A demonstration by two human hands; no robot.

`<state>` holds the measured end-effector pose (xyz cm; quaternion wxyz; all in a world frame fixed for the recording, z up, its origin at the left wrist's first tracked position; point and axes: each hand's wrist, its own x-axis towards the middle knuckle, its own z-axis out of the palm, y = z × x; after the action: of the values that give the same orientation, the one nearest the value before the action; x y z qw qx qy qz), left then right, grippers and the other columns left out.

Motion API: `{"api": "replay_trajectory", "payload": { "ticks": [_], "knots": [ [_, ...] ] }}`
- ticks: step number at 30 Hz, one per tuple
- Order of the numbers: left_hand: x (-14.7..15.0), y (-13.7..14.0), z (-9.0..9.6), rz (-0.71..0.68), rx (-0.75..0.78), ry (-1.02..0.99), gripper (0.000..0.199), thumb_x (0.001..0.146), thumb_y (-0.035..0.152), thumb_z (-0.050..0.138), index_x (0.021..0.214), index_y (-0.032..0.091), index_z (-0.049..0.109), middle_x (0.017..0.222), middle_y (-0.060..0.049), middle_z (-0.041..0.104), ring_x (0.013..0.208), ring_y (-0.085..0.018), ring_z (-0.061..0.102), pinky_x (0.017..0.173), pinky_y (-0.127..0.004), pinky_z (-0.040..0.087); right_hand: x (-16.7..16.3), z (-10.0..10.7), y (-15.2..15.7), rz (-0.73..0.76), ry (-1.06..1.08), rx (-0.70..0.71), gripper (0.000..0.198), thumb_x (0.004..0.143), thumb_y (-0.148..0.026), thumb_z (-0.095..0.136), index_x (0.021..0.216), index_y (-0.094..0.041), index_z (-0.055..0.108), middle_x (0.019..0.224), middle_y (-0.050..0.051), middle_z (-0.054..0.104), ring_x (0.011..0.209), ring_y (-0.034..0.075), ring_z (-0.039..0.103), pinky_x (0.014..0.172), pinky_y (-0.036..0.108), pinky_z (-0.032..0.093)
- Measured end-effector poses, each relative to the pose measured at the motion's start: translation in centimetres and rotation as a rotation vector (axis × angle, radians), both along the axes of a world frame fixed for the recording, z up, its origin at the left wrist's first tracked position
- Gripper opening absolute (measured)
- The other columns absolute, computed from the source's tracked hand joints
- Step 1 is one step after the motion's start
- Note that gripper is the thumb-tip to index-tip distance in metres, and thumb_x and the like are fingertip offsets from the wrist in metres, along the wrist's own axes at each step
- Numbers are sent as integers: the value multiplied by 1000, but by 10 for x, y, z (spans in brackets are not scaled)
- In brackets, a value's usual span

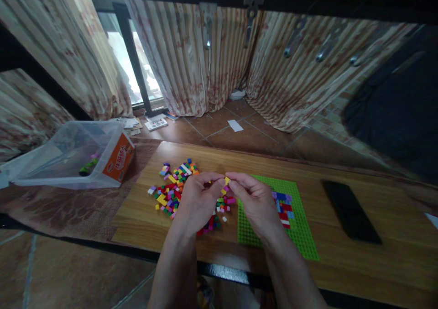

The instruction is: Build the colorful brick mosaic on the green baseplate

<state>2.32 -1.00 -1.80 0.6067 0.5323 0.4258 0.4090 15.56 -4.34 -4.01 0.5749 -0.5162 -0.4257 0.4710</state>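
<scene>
Sprawling toward the board's (147, 222) left edge, loose bricks (173, 194); then my left hand (200, 197) and right hand (253, 198) pinch a yellow brick (227, 180) (both at once lol) near the green baseplate's (301, 229) far left corner, stuck-on bricks (284, 207) toward its right edge.

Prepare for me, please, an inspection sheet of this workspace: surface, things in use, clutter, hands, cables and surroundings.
Surface: wood-grain tabletop, brown cloth at its left.
Things in use: scattered loose bricks; green baseplate to their right, partly hidden, with mounted bricks.
Clutter: flat black object, perhaps a phone, right of the baseplate; translucent bin with orange label on the cloth.
Hands: left hand and right hand hold a small yellow brick together at the fingertips.
Cables: nothing seen.
Surroundings: patterned curtains, tiled floor with papers.
</scene>
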Motion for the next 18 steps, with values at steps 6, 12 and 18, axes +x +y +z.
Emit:
{"api": "replay_trajectory", "payload": {
  "ticks": [6,12,18],
  "knots": [
    [-1,1,4,121,-47,-48,17,76,30,66,75,15,73,61,1,63,54,-9,52,53,-20,42,-2,6,0,1,184,-66,31,74,-36,74,104,-25,72,83,1,73,74,15,66,69,30,54],
    [1,1,5,161,-102,-59,22,76,37,67,74,14,67,64,0,64,57,-10,56,55,-21,45,-10,13,0,16,387,-174,28,72,-44,74,86,-20,70,76,-1,66,61,9,56,51,20,44],
    [4,2,-4,112,-29,38,22,79,36,62,72,16,65,64,-1,62,57,-12,57,53,-23,45,-22,5,0,-30,241,-153,28,70,-44,76,80,-19,67,64,-3,62,52,8,49,45,19,37]
  ]
}}
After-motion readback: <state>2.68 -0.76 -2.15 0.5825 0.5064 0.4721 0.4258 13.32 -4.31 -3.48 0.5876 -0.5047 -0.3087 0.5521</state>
